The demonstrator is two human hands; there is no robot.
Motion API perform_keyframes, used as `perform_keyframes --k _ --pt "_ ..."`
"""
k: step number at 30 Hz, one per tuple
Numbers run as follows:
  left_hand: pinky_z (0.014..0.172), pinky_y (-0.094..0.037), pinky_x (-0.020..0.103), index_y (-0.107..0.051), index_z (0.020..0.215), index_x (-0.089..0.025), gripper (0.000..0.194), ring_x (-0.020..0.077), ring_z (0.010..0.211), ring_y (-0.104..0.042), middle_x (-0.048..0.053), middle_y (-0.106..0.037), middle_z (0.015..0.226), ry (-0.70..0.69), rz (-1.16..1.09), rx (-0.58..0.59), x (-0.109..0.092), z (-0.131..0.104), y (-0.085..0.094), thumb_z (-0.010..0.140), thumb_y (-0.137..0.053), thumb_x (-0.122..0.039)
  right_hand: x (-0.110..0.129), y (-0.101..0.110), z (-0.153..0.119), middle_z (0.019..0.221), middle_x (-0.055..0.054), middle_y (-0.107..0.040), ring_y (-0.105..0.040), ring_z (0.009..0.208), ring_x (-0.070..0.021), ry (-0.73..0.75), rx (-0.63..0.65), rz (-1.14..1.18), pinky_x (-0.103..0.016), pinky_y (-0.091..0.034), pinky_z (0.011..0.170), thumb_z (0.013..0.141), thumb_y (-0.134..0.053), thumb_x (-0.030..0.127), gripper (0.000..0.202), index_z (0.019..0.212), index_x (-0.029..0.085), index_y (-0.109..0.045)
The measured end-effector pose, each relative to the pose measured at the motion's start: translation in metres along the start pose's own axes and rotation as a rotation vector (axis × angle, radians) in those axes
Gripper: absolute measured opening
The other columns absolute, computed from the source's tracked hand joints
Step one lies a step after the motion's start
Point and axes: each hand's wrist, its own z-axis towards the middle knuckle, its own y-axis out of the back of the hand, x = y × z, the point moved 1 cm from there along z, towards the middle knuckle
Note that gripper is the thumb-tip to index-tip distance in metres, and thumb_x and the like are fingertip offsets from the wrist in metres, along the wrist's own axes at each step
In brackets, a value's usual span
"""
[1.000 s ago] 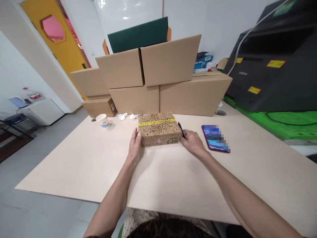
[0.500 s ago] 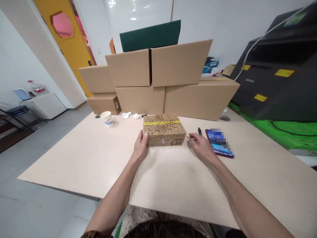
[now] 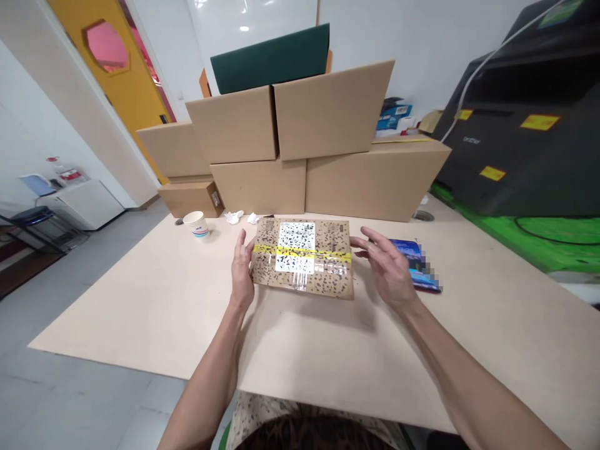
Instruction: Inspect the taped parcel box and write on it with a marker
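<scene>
Taped box (image 3: 303,259): between our hands, in front of the far cartons (image 3: 262,190), its white label (image 3: 296,237) tipped toward us; we cannot tell whether it touches the worktop (image 3: 154,300).
Box handling: we judge the step as presenting 1 face; the next move calls for steady support at both ends.
Left hand (image 3: 242,275): gripping the left end, fingers upward.
Right hand (image 3: 390,272): open, fingers loosely curved beside the right end, contact unclear.
Forearms: reaching inward from the near side.

Matt cardboard parcel (image 3: 330,240) with glossy plastic tape (image 3: 300,282) and paper label (image 3: 296,236), smooth tabletop (image 3: 164,300), paper cup (image 3: 195,225).
</scene>
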Motion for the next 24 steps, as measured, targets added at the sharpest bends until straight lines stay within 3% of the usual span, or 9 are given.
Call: perform_keyframes --k 3,6,9,11,14,18,20,24 --pt "0.126 -0.036 0.049 -0.029 0.166 -0.024 0.095 0.0319 0.153 -0.046 0.016 -0.051 0.162 0.052 0.007 0.019 0.008 0.002 -0.003 0.092 -0.055 -0.077 -0.015 0.000 0.003 0.121 -0.010 -0.080 -0.071 0.116 -0.0297 -0.106 -0.037 -0.058 -0.047 -0.052 0.098 0.085 -0.073 0.055 0.051 0.128 0.027 -0.069" --pt "0.130 -0.031 0.046 -0.051 0.154 -0.024 0.083 0.0315 0.159 -0.036 0.012 -0.050 0.164 0.134 0.100 -0.001 0.017 0.003 -0.005 0.091 -0.058 -0.076 -0.030 0.001 0.005 0.110 -0.010 -0.080 -0.074 0.105 -0.0310 -0.279 -0.079 -0.128 -0.044 -0.057 0.086 0.079 -0.074 0.064 0.059 0.123 0.025 -0.072" --pt "0.131 -0.029 0.046 -0.066 0.138 -0.020 0.073 0.0331 0.157 -0.039 0.010 -0.058 0.158 0.182 0.075 0.096 0.020 0.002 -0.009 0.092 -0.057 -0.076 -0.036 0.001 0.004 0.105 -0.009 -0.080 -0.075 0.098 -0.0309 -0.363 -0.034 -0.144 -0.043 -0.060 0.081 0.077 -0.075 0.068 0.061 0.119 0.024 -0.074" --pt "0.131 -0.029 0.046 -0.067 0.137 -0.023 0.069 0.0323 0.156 -0.041 0.007 -0.058 0.158 0.160 0.018 0.154 0.017 0.002 -0.009 0.092 -0.057 -0.075 -0.034 0.000 0.004 0.111 -0.008 -0.080 -0.074 0.105 -0.0306 -0.332 -0.024 -0.098 -0.044 -0.060 0.088 0.078 -0.074 0.067 0.060 0.122 0.026 -0.072" --pt "0.132 -0.026 0.046 -0.061 0.145 -0.031 0.068 0.0293 0.159 -0.036 0.004 -0.050 0.165 0.094 -0.034 0.118 0.010 0.000 -0.007 0.090 -0.064 -0.071 -0.025 -0.005 0.003 0.127 -0.006 -0.077 -0.070 0.121 -0.0295 -0.237 -0.035 0.002 -0.045 -0.057 0.101 0.082 -0.071 0.065 0.058 0.128 0.030 -0.069" --pt "0.130 -0.026 0.052 -0.051 0.153 -0.032 0.075 0.0296 0.157 -0.040 0.008 -0.055 0.161 0.005 -0.102 0.144 0.001 -0.002 -0.006 0.091 -0.061 -0.072 -0.012 -0.010 0.005 0.141 -0.003 -0.070 -0.060 0.137 -0.0294 -0.088 -0.025 0.057 -0.046 -0.056 0.105 0.089 -0.056 0.070 0.054 0.129 0.034 -0.068" --pt "0.127 -0.031 0.054 -0.055 0.150 -0.030 0.076 0.0322 0.152 -0.046 0.011 -0.059 0.156 0.004 -0.107 0.125 -0.001 -0.002 -0.007 0.089 -0.062 -0.074 -0.010 -0.009 0.006 0.142 -0.003 -0.070 -0.058 0.140 -0.0293 -0.066 -0.051 0.081 -0.047 -0.054 0.107 0.091 -0.052 0.071 0.054 0.126 0.033 -0.069" --pt "0.118 -0.042 0.054 -0.070 0.131 -0.024 0.071 0.0362 0.145 -0.053 0.012 -0.065 0.149 0.135 -0.063 0.083 0.001 -0.001 -0.010 0.086 -0.060 -0.078 -0.015 -0.003 0.009 0.132 -0.008 -0.075 -0.063 0.134 -0.0294 -0.167 -0.122 0.121 -0.045 -0.053 0.108 0.088 -0.057 0.073 0.054 0.116 0.029 -0.072"
